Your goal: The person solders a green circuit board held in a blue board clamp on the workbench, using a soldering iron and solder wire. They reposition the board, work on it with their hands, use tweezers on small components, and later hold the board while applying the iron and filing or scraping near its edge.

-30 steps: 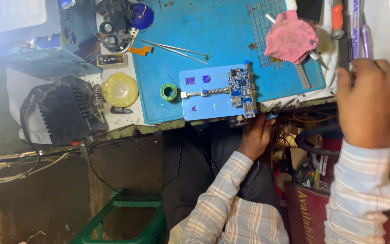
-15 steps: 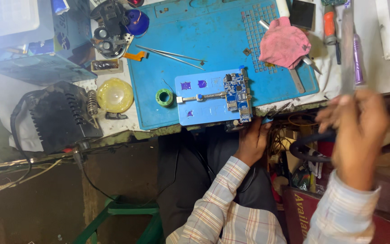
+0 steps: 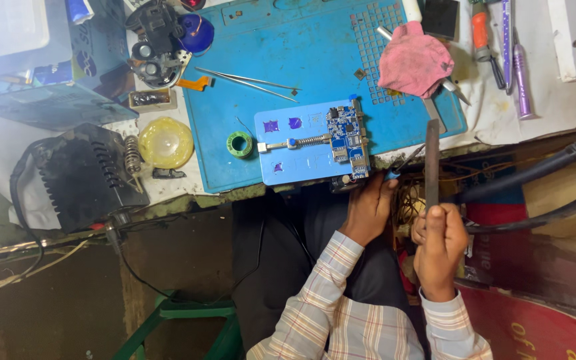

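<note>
Bare blue mat (image 3: 301,47) above board holder (image 3: 308,141); tweezers (image 3: 248,80), pink cloth (image 3: 413,63) flank gap.

Right hand (image 3: 440,243) around flat metal file (image 3: 432,160); left hand (image 3: 368,208) at circuit board (image 3: 347,137).

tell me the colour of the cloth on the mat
Pink cloth, on the blue mat; head view.

An electronics repair workbench, cramped and cluttered. Blue silicone work mat (image 3: 301,60) at 12 o'clock, carrying a board holder (image 3: 301,143) with a clamped circuit board (image 3: 346,137) and tweezers (image 3: 248,80). Black soldering station (image 3: 81,177) at 9 o'clock; screwdrivers (image 3: 508,47) at 1 o'clock; tangled cables (image 3: 8,257) below.
</note>
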The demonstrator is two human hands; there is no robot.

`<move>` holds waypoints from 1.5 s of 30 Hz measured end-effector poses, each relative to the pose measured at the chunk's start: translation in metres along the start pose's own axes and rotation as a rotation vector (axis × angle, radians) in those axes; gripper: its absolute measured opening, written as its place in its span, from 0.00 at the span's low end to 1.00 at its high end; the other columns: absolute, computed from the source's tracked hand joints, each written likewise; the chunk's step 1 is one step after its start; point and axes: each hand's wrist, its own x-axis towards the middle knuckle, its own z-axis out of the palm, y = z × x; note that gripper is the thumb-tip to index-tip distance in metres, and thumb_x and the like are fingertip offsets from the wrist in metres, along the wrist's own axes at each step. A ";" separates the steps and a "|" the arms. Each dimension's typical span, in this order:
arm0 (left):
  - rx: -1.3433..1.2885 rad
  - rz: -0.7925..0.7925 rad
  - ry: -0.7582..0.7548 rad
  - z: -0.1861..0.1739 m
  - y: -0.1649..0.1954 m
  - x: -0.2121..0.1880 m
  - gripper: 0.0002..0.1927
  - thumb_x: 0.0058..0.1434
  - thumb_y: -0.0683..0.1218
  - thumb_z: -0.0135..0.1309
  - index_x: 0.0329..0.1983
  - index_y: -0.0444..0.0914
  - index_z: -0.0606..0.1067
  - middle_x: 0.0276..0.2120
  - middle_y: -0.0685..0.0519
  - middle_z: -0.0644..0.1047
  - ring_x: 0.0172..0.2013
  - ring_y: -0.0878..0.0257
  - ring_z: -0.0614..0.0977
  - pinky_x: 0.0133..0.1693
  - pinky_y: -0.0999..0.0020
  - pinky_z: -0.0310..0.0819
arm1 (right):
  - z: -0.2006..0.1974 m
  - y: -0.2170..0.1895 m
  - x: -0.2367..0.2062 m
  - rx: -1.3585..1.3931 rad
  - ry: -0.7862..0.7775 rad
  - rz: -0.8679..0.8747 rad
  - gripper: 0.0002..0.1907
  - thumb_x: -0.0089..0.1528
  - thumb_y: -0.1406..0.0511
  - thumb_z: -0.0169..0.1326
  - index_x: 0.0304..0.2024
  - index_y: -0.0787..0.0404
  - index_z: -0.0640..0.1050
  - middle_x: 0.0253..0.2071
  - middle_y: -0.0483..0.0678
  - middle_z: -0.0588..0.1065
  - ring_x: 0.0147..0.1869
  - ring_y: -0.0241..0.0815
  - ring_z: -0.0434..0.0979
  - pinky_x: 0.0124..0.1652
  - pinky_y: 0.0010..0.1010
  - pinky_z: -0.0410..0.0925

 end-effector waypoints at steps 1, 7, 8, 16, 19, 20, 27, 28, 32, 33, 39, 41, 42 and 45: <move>0.007 0.000 -0.002 0.000 0.000 0.000 0.16 0.75 0.51 0.46 0.51 0.33 0.74 0.36 0.38 0.79 0.38 0.38 0.81 0.39 0.51 0.74 | 0.002 0.000 0.001 0.014 -0.004 0.001 0.13 0.76 0.62 0.45 0.39 0.64 0.66 0.23 0.38 0.57 0.24 0.27 0.53 0.26 0.22 0.50; 0.024 -0.027 -0.014 0.001 -0.006 -0.001 0.18 0.75 0.53 0.46 0.52 0.34 0.74 0.37 0.37 0.79 0.40 0.38 0.81 0.41 0.50 0.74 | 0.015 -0.005 0.015 0.048 -0.048 0.018 0.13 0.75 0.61 0.46 0.39 0.64 0.67 0.22 0.38 0.57 0.23 0.27 0.52 0.25 0.22 0.51; 0.022 -0.021 -0.011 0.002 -0.007 -0.001 0.18 0.75 0.53 0.46 0.53 0.34 0.74 0.38 0.37 0.79 0.40 0.38 0.81 0.42 0.50 0.74 | 0.016 -0.006 0.017 0.057 -0.051 0.012 0.14 0.75 0.61 0.46 0.39 0.64 0.67 0.22 0.38 0.57 0.23 0.27 0.52 0.25 0.22 0.51; -0.023 -0.073 -0.044 0.006 -0.014 -0.001 0.20 0.74 0.54 0.45 0.55 0.34 0.74 0.39 0.37 0.80 0.42 0.38 0.81 0.42 0.51 0.74 | 0.011 0.006 0.001 0.097 -0.007 0.120 0.15 0.74 0.59 0.46 0.37 0.62 0.66 0.21 0.38 0.56 0.22 0.27 0.51 0.23 0.24 0.49; -0.013 -0.102 -0.061 0.005 -0.015 -0.003 0.20 0.74 0.54 0.45 0.56 0.34 0.73 0.39 0.37 0.79 0.41 0.37 0.81 0.42 0.51 0.74 | 0.009 0.008 -0.003 0.230 -0.010 0.067 0.16 0.75 0.58 0.46 0.37 0.61 0.66 0.21 0.38 0.55 0.22 0.28 0.50 0.24 0.24 0.49; -0.020 -0.112 -0.078 0.004 -0.015 -0.004 0.20 0.75 0.54 0.45 0.55 0.34 0.74 0.39 0.37 0.79 0.41 0.37 0.80 0.43 0.51 0.73 | 0.008 0.007 -0.004 0.259 -0.014 0.073 0.16 0.75 0.58 0.46 0.37 0.60 0.66 0.21 0.37 0.54 0.22 0.28 0.50 0.25 0.24 0.49; -0.050 -0.072 -0.056 0.007 -0.017 -0.003 0.22 0.75 0.56 0.45 0.56 0.33 0.74 0.42 0.36 0.80 0.44 0.39 0.82 0.45 0.53 0.75 | 0.010 0.008 0.006 0.174 -0.073 0.032 0.17 0.75 0.57 0.46 0.36 0.60 0.65 0.21 0.38 0.55 0.22 0.28 0.50 0.24 0.24 0.48; -0.063 -0.077 -0.055 0.007 -0.017 -0.004 0.23 0.75 0.56 0.45 0.57 0.32 0.74 0.43 0.36 0.80 0.45 0.39 0.82 0.45 0.54 0.75 | 0.009 0.007 0.007 0.155 -0.080 0.045 0.16 0.75 0.58 0.46 0.36 0.61 0.65 0.21 0.38 0.55 0.22 0.27 0.50 0.24 0.24 0.49; -0.087 -0.062 -0.049 0.008 -0.019 -0.004 0.25 0.76 0.57 0.44 0.59 0.31 0.72 0.45 0.36 0.79 0.47 0.40 0.82 0.48 0.55 0.76 | 0.008 0.000 0.015 0.086 -0.082 0.066 0.15 0.75 0.59 0.46 0.37 0.62 0.66 0.21 0.37 0.55 0.22 0.26 0.50 0.24 0.23 0.48; -0.087 -0.050 -0.044 0.009 -0.018 -0.003 0.25 0.76 0.57 0.44 0.60 0.31 0.72 0.46 0.36 0.79 0.47 0.40 0.82 0.48 0.55 0.76 | 0.008 -0.001 0.020 0.069 -0.080 0.063 0.14 0.75 0.60 0.46 0.38 0.62 0.66 0.21 0.37 0.55 0.22 0.26 0.50 0.24 0.23 0.48; -0.054 -0.196 -0.095 0.003 -0.009 -0.005 0.22 0.74 0.55 0.46 0.54 0.32 0.75 0.36 0.35 0.79 0.41 0.38 0.82 0.43 0.54 0.74 | 0.010 0.001 0.012 0.069 -0.051 0.047 0.14 0.75 0.61 0.46 0.37 0.62 0.66 0.22 0.37 0.56 0.23 0.26 0.52 0.24 0.23 0.51; -0.109 -0.036 -0.017 0.003 -0.005 -0.005 0.22 0.75 0.55 0.45 0.55 0.31 0.73 0.41 0.35 0.78 0.43 0.37 0.80 0.45 0.53 0.74 | 0.010 0.005 0.011 0.071 -0.052 0.043 0.14 0.75 0.61 0.46 0.37 0.62 0.66 0.22 0.37 0.56 0.23 0.26 0.52 0.24 0.23 0.50; -0.136 0.047 0.025 0.003 -0.004 -0.003 0.21 0.76 0.54 0.44 0.56 0.31 0.72 0.43 0.35 0.78 0.45 0.37 0.80 0.46 0.53 0.73 | 0.010 0.008 0.014 0.071 -0.058 0.038 0.13 0.75 0.61 0.46 0.37 0.61 0.66 0.22 0.37 0.56 0.23 0.26 0.52 0.24 0.22 0.50; -0.101 -0.044 -0.028 0.005 -0.001 -0.001 0.19 0.76 0.54 0.46 0.46 0.32 0.73 0.34 0.37 0.76 0.37 0.39 0.78 0.40 0.54 0.71 | 0.011 0.010 0.021 0.084 -0.074 0.022 0.14 0.75 0.61 0.46 0.37 0.62 0.66 0.21 0.37 0.56 0.22 0.26 0.52 0.24 0.22 0.49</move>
